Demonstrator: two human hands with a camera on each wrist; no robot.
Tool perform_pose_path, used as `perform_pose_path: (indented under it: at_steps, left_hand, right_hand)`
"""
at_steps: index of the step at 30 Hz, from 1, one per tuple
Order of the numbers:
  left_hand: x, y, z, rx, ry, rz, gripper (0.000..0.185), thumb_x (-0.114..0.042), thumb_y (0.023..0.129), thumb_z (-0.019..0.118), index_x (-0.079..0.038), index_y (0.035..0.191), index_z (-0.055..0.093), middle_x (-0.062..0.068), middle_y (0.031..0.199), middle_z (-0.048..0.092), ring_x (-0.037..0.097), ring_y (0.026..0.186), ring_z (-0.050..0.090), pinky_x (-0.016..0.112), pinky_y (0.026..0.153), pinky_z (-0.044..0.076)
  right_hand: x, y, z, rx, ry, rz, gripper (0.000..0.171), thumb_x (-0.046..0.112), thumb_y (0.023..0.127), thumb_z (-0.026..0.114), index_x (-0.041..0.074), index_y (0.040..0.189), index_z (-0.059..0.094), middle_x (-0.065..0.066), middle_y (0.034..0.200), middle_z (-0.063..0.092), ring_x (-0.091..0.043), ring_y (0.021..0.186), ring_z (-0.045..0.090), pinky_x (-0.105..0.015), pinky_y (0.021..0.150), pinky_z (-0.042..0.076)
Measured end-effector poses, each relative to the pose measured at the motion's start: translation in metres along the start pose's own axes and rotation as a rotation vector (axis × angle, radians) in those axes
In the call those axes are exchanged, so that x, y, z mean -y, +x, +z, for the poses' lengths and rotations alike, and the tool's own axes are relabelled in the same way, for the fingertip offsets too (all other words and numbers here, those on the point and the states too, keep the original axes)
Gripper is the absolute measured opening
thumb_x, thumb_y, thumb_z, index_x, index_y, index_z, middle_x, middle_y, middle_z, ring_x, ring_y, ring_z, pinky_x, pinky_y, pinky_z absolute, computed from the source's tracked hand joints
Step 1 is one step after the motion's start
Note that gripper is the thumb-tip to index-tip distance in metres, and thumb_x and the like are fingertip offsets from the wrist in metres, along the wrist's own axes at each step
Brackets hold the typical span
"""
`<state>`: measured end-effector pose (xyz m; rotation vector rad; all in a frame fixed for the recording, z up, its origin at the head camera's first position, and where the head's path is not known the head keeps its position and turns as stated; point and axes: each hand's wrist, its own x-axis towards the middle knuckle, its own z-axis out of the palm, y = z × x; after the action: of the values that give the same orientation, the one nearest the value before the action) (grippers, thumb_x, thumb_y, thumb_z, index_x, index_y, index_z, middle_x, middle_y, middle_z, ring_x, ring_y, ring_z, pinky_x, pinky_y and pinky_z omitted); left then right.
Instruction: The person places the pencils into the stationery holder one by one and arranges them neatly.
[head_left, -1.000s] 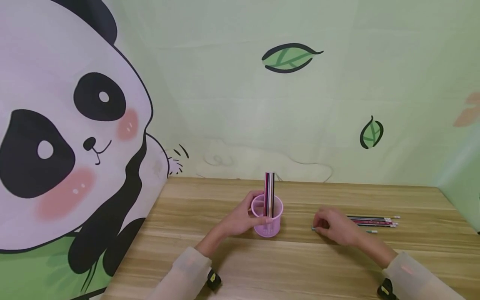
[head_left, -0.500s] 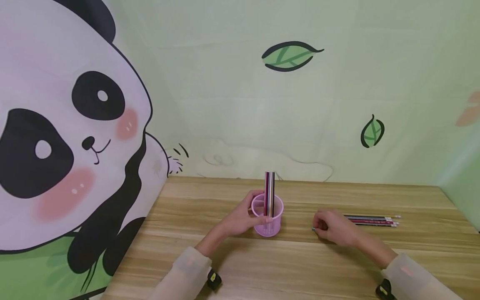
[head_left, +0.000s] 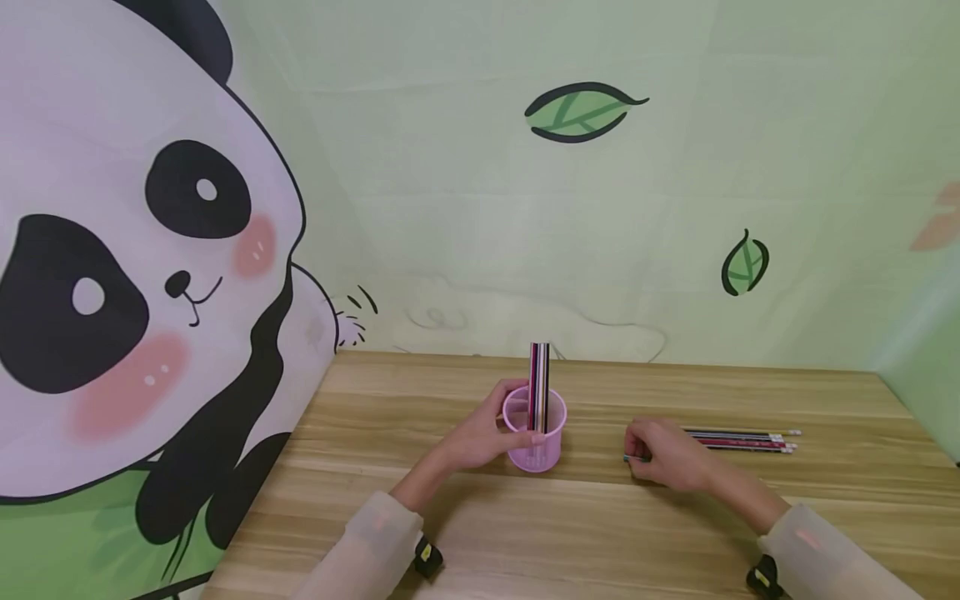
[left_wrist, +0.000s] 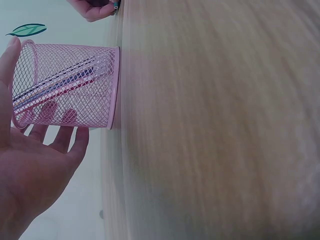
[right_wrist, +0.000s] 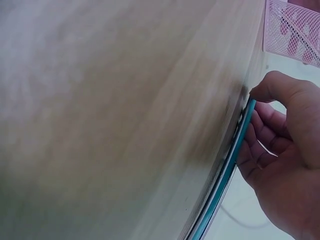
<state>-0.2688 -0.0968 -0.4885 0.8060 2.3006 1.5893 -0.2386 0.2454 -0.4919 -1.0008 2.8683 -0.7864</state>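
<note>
**Left hand steadies the cup, right hand pinches a pencil**

Head view: the left hand (head_left: 480,439) curls round a pink mesh cup (head_left: 534,440) near the middle of the table (head_left: 465,533), with striped pencils (head_left: 539,387) standing upright in it. To the right, the right hand (head_left: 667,454) lies on the wood over a green pencil (head_left: 628,458). Behind it lies a row of loose pencils (head_left: 750,440), well apart from the cup. A panda picture (head_left: 135,275) fills the left wall.

Left wrist view: the fingers (left_wrist: 65,131) and thumb wrap the cup (left_wrist: 70,85), with nothing between it and the right hand (left_wrist: 92,7).

Right wrist view: thumb and fingers (right_wrist: 265,137) pinch the green pencil (right_wrist: 225,185) against the table (right_wrist: 110,110); the cup (right_wrist: 292,30) stands beyond.
</note>
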Motion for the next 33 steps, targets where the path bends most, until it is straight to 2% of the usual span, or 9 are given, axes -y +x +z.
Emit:
perform_pose_path:
  at_steps: [6,12,19,22,29,33]
  left_hand:
    - [-0.002,0.0,0.0,0.004,-0.001,-0.001,0.082,-0.028,0.093,0.083,-0.016,0.158,0.035,0.011,0.148,0.055,0.026,0.135,0.056,0.044,0.112,0.049]
    - [-0.003,0.0,0.0,0.004,-0.01,-0.006,0.082,-0.028,0.093,0.083,-0.015,0.158,0.034,0.012,0.147,0.055,0.027,0.135,0.056,0.046,0.112,0.049]
    - [0.0,0.0,0.0,0.01,0.001,-0.011,0.083,-0.031,0.093,0.084,-0.017,0.158,0.034,0.009,0.147,0.056,0.025,0.136,0.056,0.043,0.112,0.049]
    - [-0.001,-0.001,0.0,0.008,0.001,-0.011,0.084,-0.032,0.093,0.084,-0.018,0.159,0.034,0.009,0.149,0.055,0.025,0.137,0.055,0.043,0.112,0.048]
    - [0.0,0.001,0.001,0.012,-0.024,-0.008,0.083,-0.03,0.093,0.084,-0.023,0.159,0.034,0.003,0.154,0.052,0.023,0.139,0.054,0.041,0.114,0.047]
    - [0.0,0.001,0.0,0.01,-0.025,-0.008,0.083,-0.03,0.093,0.084,-0.022,0.159,0.034,0.004,0.154,0.052,0.024,0.14,0.054,0.043,0.114,0.047]
  right_hand:
    - [0.004,-0.001,-0.002,0.013,0.037,0.031,0.016,0.003,0.087,0.075,0.013,0.087,0.063,0.009,0.081,0.056,-0.002,0.072,0.05,-0.024,0.062,0.047]
    - [0.006,0.001,-0.004,0.01,0.02,0.039,0.016,0.002,0.089,0.075,0.013,0.087,0.064,0.011,0.08,0.058,-0.002,0.073,0.053,-0.024,0.064,0.05]
    - [0.015,0.004,-0.021,0.034,0.123,0.097,0.006,0.001,0.099,0.068,0.004,0.104,0.069,0.004,0.088,0.063,-0.007,0.079,0.055,-0.026,0.068,0.052]
    - [0.023,0.007,-0.035,0.001,0.166,0.093,0.006,0.002,0.1,0.067,0.003,0.106,0.07,0.003,0.089,0.065,-0.009,0.08,0.057,-0.026,0.069,0.052]
    - [0.039,0.019,-0.072,-0.109,0.225,0.034,0.007,0.004,0.1,0.071,0.009,0.104,0.069,0.001,0.088,0.067,-0.012,0.079,0.061,-0.026,0.069,0.055]
    - [0.052,0.026,-0.094,-0.187,0.245,0.025,0.007,0.004,0.101,0.072,0.007,0.107,0.07,-0.001,0.092,0.07,-0.016,0.083,0.064,-0.024,0.073,0.057]
